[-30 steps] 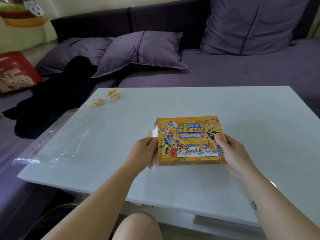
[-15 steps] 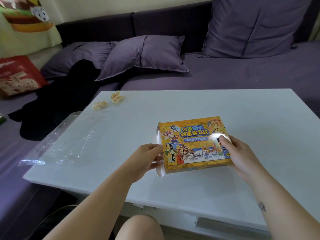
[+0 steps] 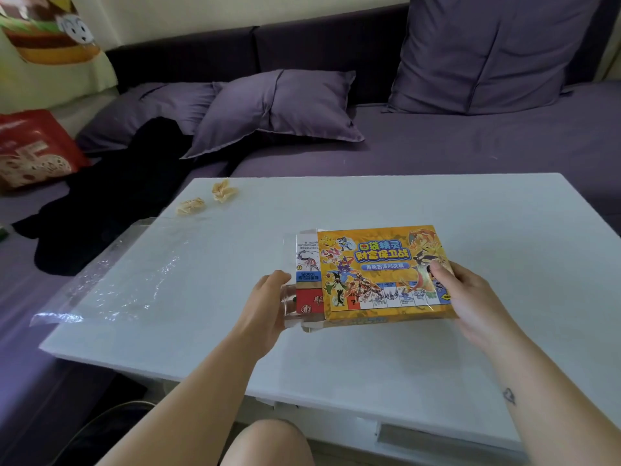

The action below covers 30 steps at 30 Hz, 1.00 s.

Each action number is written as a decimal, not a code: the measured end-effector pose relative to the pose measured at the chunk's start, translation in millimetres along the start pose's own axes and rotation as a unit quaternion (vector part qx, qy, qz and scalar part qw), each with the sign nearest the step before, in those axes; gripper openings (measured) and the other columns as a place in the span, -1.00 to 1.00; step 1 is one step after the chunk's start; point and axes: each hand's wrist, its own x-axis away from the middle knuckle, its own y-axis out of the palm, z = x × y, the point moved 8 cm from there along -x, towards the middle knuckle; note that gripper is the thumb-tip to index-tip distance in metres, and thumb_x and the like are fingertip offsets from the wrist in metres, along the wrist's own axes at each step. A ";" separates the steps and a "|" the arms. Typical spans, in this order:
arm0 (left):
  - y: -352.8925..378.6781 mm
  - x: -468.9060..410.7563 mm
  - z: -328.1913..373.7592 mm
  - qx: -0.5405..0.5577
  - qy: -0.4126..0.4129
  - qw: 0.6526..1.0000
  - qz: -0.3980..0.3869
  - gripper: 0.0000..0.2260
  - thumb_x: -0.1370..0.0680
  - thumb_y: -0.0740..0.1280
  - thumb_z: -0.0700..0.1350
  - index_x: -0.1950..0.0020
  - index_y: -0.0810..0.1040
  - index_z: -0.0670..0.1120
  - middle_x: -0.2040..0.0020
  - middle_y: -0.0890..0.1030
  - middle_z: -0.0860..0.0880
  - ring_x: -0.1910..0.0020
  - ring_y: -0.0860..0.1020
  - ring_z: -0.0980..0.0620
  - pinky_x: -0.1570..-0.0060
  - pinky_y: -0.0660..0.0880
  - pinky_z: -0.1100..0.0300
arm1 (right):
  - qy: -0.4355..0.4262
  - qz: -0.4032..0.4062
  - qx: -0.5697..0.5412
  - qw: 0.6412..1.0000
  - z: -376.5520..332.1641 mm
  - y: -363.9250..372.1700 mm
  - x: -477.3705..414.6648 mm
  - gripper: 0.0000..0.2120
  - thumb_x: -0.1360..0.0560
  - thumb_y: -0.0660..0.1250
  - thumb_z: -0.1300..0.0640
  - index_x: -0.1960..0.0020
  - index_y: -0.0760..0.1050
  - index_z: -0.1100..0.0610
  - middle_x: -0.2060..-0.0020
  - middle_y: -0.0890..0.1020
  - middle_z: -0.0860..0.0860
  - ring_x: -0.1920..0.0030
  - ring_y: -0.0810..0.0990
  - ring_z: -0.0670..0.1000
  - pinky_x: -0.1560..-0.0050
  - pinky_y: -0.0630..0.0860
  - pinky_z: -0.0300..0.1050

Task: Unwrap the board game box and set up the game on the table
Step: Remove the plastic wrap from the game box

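An orange board game box [image 3: 379, 264] is held just above the white table [image 3: 369, 358], its left end open. My right hand [image 3: 470, 297] grips the box's right end, thumb on the lid. A bundle of contents in a clear bag [image 3: 307, 280], with white printed paper and a red sheet inside, sticks out of the open left end. My left hand [image 3: 265, 304] grips that bag at its near left corner. The removed clear wrap [image 3: 127, 280] lies flat on the table's left side, hanging over the edge.
Two crumpled yellowish scraps [image 3: 208, 200] lie at the table's far left corner. A purple sofa with cushions [image 3: 275, 105] runs behind the table, with a black garment [image 3: 111, 196] and a red bag [image 3: 30, 149] at left. My knee [image 3: 268, 445] is below the near edge.
The box has tilted and lifted slightly. My left hand has drawn the bagged contents leftward out of the box's open end, while my right hand kept its grip on the right end.
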 end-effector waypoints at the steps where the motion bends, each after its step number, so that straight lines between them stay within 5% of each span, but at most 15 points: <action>1: 2.1 -0.9 -1.5 -0.002 -0.006 1.000 -0.009 -0.71 -0.59 0.18 -0.05 -0.25 0.41 -0.17 -0.04 0.63 -0.19 0.14 0.62 -0.11 0.11 0.56 -0.03 | 0.001 -0.001 -0.002 1.000 -0.2 0.4 0.2 -0.82 -0.60 0.21 0.11 0.04 0.59 0.06 0.19 0.72 0.01 0.19 0.70 0.00 0.00 0.54 0.02; 4: 8.5 -2.4 -3.8 -0.052 -0.009 0.998 -0.041 -0.62 -0.52 0.30 0.11 -0.20 0.48 -0.11 -0.02 0.67 -0.14 0.02 0.65 -0.11 0.01 0.58 -0.02 | -0.004 -0.004 0.005 1.000 -1.3 1.1 1.7 -0.82 -0.59 0.21 0.10 0.01 0.59 0.06 0.16 0.72 0.02 0.15 0.70 0.02 -0.01 0.55 0.02; 12: 0.8 -3.2 -2.5 -0.031 0.001 0.998 -0.050 -0.71 -0.49 0.39 -0.11 -0.18 0.50 -0.16 -0.01 0.68 -0.16 -0.02 0.63 -0.14 -0.13 0.52 -0.10 | 0.000 -0.007 0.038 0.999 -8.3 7.6 6.9 -0.84 -0.58 0.23 0.07 -0.01 0.59 0.06 0.10 0.71 0.05 0.06 0.68 0.09 -0.12 0.54 0.09; 18: -49.4 5.3 25.3 0.010 0.042 0.999 -0.019 -0.80 -0.48 0.39 -0.13 -0.06 0.52 -0.13 0.08 0.69 -0.14 0.21 0.66 -0.02 0.32 0.58 0.19 | 0.005 -0.005 0.035 0.999 -35.9 22.9 4.6 -0.85 -0.59 0.23 0.09 0.05 0.58 0.05 0.20 0.72 -0.01 0.18 0.69 0.01 0.03 0.54 -0.03; 21: -84.6 15.0 38.3 0.029 0.053 0.998 0.003 -0.83 -0.49 0.38 -0.14 -0.04 0.51 -0.14 0.09 0.68 -0.16 0.21 0.65 -0.02 0.31 0.61 0.19 | 0.029 -0.012 0.025 0.999 -43.9 43.9 2.4 -0.86 -0.59 0.23 0.10 0.06 0.56 0.07 0.22 0.70 0.01 0.27 0.67 -0.02 0.20 0.52 -0.10; 25: -143.8 28.6 53.0 0.049 0.065 0.996 0.048 -0.84 -0.49 0.38 -0.13 -0.02 0.49 -0.14 0.15 0.69 -0.13 0.24 0.65 -0.01 0.26 0.61 0.19 | 0.047 -0.007 0.024 0.999 -53.4 75.3 -2.0 -0.86 -0.59 0.24 0.09 0.02 0.55 0.09 0.13 0.67 0.06 0.16 0.63 0.07 0.17 0.52 -0.07; 28: -191.3 41.3 62.8 0.092 0.084 0.989 0.084 -0.88 -0.52 0.35 -0.15 0.02 0.50 -0.17 0.28 0.68 -0.08 0.38 0.64 0.07 0.42 0.57 0.29 | 0.058 0.022 0.015 0.998 -56.0 97.9 -3.5 -0.86 -0.58 0.25 0.05 0.04 0.53 0.09 0.14 0.65 0.04 0.20 0.60 0.04 0.18 0.48 -0.10; 30: -222.9 50.3 68.6 0.129 0.106 0.979 0.114 -0.84 -0.52 0.36 -0.14 -0.05 0.52 -0.18 0.22 0.68 -0.09 0.31 0.64 0.05 0.28 0.55 0.24 | 0.070 0.041 0.011 0.997 -50.6 115.0 -4.6 -0.85 -0.56 0.27 0.01 0.06 0.52 0.08 0.15 0.63 0.03 0.23 0.58 0.03 0.20 0.44 -0.11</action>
